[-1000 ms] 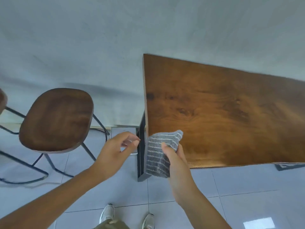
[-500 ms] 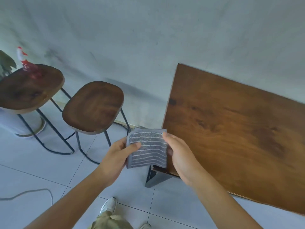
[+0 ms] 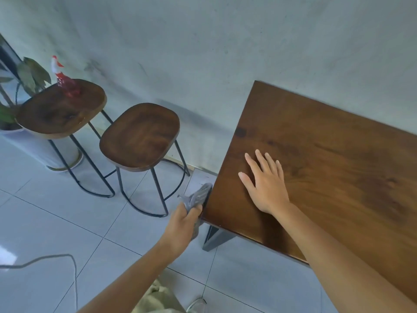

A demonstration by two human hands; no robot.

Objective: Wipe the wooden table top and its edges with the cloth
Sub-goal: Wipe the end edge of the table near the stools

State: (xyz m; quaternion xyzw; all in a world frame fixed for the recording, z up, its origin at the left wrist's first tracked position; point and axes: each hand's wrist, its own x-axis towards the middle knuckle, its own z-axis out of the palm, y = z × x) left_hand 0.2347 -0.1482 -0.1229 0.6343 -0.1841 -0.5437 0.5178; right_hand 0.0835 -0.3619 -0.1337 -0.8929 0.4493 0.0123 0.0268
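Note:
The wooden table top (image 3: 334, 154) fills the right half of the view, with its left edge running down toward me. My left hand (image 3: 184, 223) grips the grey striped cloth (image 3: 198, 196) and holds it against the table's left edge near the front corner. My right hand (image 3: 264, 181) lies flat on the table top with fingers spread and straight, just right of that edge. Part of the cloth is hidden inside my left hand.
Two wooden stools stand to the left: the nearer stool (image 3: 140, 136) and the farther stool (image 3: 61, 109) with a red and white figurine (image 3: 64, 80) on it. A potted plant (image 3: 24, 77) stands at far left. A cable (image 3: 45, 260) lies on the tiled floor. A grey wall is behind.
Both hands held the cloth in front of the table corner. Now my left hand alone holds it at the table's left edge, and my right hand has moved onto the table top.

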